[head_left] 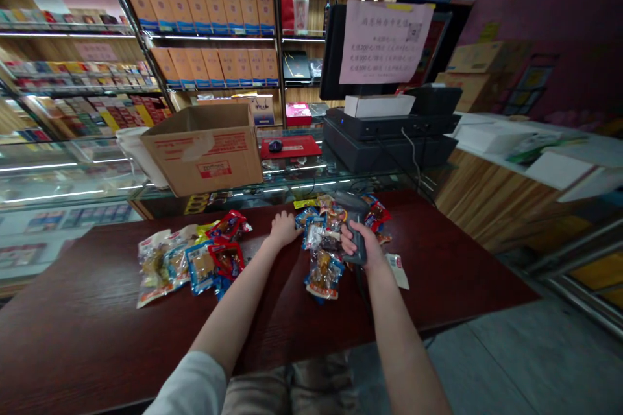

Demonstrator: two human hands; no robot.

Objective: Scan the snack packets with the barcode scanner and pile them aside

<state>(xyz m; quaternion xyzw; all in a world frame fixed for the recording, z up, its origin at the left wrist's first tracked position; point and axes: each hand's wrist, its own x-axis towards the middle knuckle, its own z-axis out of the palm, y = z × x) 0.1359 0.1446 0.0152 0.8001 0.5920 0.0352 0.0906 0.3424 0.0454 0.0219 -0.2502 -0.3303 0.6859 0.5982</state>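
Observation:
My right hand (361, 245) is closed around the grip of a dark barcode scanner (354, 220), whose head points at a heap of snack packets (324, 253) on the dark red table (97, 331). My left hand (283, 229) rests on the table at the left edge of that heap, fingers curled onto a blue packet (305, 217). A second heap of snack packets (192, 259) lies further left, apart from both hands.
An open cardboard box (204, 146) stands on the glass counter (58, 175) behind the table. A cash register with a monitor (389, 123) and a pink paper notice (384, 42) sits at the back right. Shelves of boxed goods (209, 13) fill the back wall.

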